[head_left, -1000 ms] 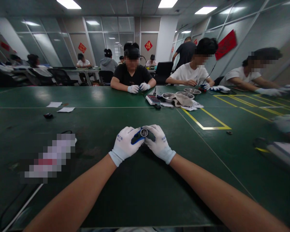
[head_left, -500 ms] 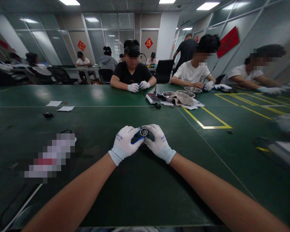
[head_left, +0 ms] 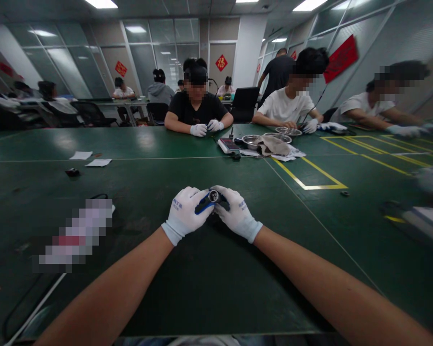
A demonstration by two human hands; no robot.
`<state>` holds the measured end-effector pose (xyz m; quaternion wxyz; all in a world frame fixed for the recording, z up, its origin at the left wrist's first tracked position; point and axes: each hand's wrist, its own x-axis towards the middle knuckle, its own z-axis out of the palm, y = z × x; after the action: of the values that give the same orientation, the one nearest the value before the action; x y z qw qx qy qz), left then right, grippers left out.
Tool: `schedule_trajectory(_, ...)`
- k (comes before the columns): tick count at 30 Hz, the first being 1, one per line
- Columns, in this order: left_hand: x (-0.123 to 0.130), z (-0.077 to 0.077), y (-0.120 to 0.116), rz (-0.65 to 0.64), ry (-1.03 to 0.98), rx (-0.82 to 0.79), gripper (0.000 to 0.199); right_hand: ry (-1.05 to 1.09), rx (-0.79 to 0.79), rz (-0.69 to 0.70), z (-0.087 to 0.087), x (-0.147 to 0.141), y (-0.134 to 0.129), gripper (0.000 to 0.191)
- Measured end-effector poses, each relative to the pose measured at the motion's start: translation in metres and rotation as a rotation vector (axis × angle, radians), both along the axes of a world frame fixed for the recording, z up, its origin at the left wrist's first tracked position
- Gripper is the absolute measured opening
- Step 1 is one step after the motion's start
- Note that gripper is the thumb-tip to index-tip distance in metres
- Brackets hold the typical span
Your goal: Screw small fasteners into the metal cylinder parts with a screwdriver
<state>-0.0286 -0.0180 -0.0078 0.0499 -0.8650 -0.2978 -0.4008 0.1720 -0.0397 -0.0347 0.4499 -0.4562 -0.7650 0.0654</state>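
Green table [head_left: 216, 288] spreads wide. White-gloved, the left hand [head_left: 188, 210] and right hand [head_left: 236, 211] meet in the middle. Farther off, metal bowls [head_left: 250, 140] sit by a tan rag [head_left: 275, 146]. Between both hands, fingers and thumbs pinch a small round part [head_left: 213, 196], dark with a shiny edge.

Head camera: head-worn, facing forward and down
Left hand [head_left: 187, 210] and right hand [head_left: 237, 211]: close range, mid-frame
Green table [head_left: 187, 288]: viewed from above its near edge
Back wall [head_left: 223, 29]: far, upper frame
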Motion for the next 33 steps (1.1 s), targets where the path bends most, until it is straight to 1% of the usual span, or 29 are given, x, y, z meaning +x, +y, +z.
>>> schedule_trajectory(5,-0.0002,-0.0003,0.0001,0.022,0.015,0.010,0.024,-0.017,0.002,-0.027,0.0011,0.0016,0.0020,0.041)
schedule_trajectory(10,0.0000,0.0000,0.0003,0.013,0.020,0.009,0.025,-0.005,-0.018,0.010,0.0001,0.0030,0.0035,0.037)
schedule_trajectory(16,0.0004,0.0004,0.0002,0.004,0.016,0.033,0.025,0.032,0.005,0.028,-0.0019,0.0014,0.0012,0.039)
schedule_trajectory(23,0.0009,0.0005,0.0003,0.007,0.020,0.035,0.028,-0.033,0.028,-0.066,0.0015,0.0020,0.0005,0.036)
schedule_trajectory(29,-0.0004,-0.0004,0.0014,0.016,0.034,0.009,0.028,-0.028,0.015,-0.054,0.0005,-0.0002,-0.0002,0.039)
schedule_trajectory(33,0.0002,0.0000,0.0012,0.015,0.039,0.032,0.029,-0.009,0.005,-0.027,0.0004,-0.0010,-0.0009,0.041)
